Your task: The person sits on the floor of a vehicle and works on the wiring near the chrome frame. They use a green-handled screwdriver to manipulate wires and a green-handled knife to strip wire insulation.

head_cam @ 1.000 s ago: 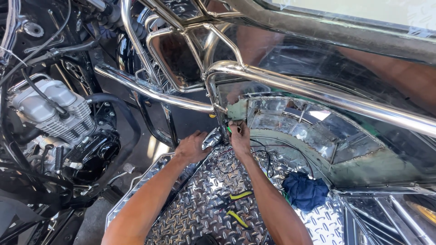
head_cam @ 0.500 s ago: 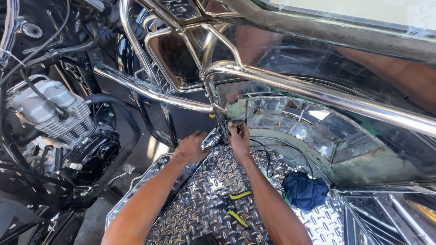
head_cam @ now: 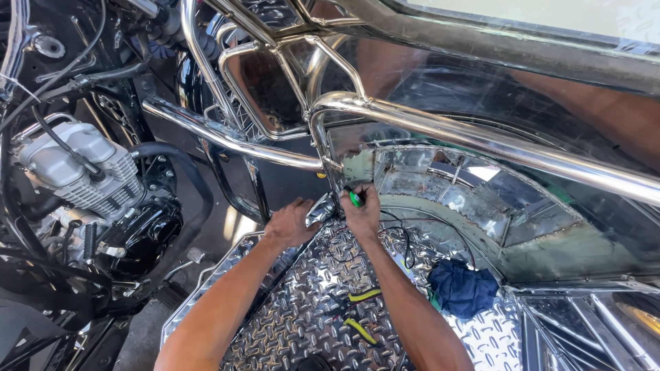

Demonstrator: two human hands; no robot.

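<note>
My right hand (head_cam: 362, 213) grips a green-handled tool (head_cam: 355, 198), its tip pointing up at the base of a chrome tube frame (head_cam: 440, 130). My left hand (head_cam: 291, 223) rests just to its left, fingers against a small shiny metal fitting (head_cam: 320, 208) at the corner of the diamond-plate floor (head_cam: 302, 309). Both forearms reach in from the bottom over that floor. What the tool tip touches is hidden by my fingers.
A motorcycle engine (head_cam: 75, 172) with a black cover and cables sits at the left. A blue rag (head_cam: 462, 288) lies on the floor to the right, thin black wires (head_cam: 405, 240) beside it. Yellow-green tool handles (head_cam: 362, 312) lie between my arms. A curved steel wheel arch (head_cam: 481, 199) rises behind.
Both hands stay at the same corner; the right hand has shifted only slightly on the green tool.
</note>
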